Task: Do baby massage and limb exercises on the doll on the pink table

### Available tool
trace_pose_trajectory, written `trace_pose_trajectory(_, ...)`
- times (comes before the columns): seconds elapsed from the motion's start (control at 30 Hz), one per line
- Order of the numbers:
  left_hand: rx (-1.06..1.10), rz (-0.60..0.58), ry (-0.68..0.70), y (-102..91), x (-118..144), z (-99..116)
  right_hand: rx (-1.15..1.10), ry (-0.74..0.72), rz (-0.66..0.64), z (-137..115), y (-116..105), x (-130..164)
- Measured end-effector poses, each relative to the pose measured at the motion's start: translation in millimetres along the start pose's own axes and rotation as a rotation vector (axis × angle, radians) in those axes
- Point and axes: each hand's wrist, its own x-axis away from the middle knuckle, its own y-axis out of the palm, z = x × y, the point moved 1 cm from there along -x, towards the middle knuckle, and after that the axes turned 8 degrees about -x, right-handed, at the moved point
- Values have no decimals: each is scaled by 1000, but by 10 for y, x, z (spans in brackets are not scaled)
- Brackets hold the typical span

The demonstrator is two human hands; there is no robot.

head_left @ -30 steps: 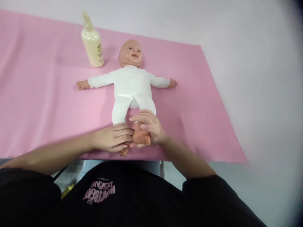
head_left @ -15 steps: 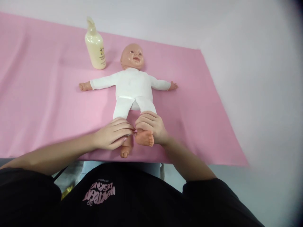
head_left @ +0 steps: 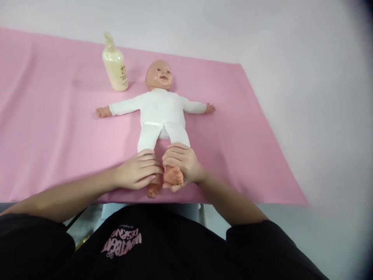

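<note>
Holding: the right hand (head_left: 183,165) was wrapped round one ankle of the doll (head_left: 161,111), fingers curled over the top and thumb underneath, so that the bare foot (head_left: 173,175) stuck out towards the wearer.
Left hand: the left hand (head_left: 136,175) lay across the doll's other lower leg, fingers bent loosely round it in a light grasp; the other foot (head_left: 152,190) showed just below the fingertips.
Doll's place: it lay on its back in a white suit, arms spread wide, head pointing away, in the middle of the pink sheet (head_left: 58,128), with its feet near the sheet's near edge.
Hands together: the two hands were touching or nearly so between the legs; I cannot tell which.
Step in hand: by my reading, work on the feet and lower legs, both limbs gripped at once close to the ankles.
Next move calls for: a gentle, even grip, I judge, since the soft cloth legs would bend easily and the light body could slide on the sheet if pulled.
Nearby: a cream lotion bottle (head_left: 114,64) stood upright beside the doll's head, well apart from both hands.
Surroundings: the sheet covered a pale table (head_left: 305,97); the wearer's black shirt (head_left: 163,249) filled the bottom of the view.
</note>
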Motion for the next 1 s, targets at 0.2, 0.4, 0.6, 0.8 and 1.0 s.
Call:
trace_pose_trajectory(0.2, 16, 66, 70, 14, -12, 14, -135, -9, 58, -99, 13, -28)
trace_pose_trajectory(0.4, -4, 87, 98, 15, -25, 25, -204, 65, 55, -162, 18, -37)
trace_pose_trajectory(0.6, -2, 66, 96, 21, -19, 20, -157, 109, -32, -158, 45, -15)
trace_pose_trajectory(0.8, 33, 45, 114, 1, -45, 37, -160, 83, -32, -144, 68, -19)
trace_pose_trajectory(1.0, 30, 27, 126, 1, -28, 28, -207, 176, -217, -95, 76, -10)
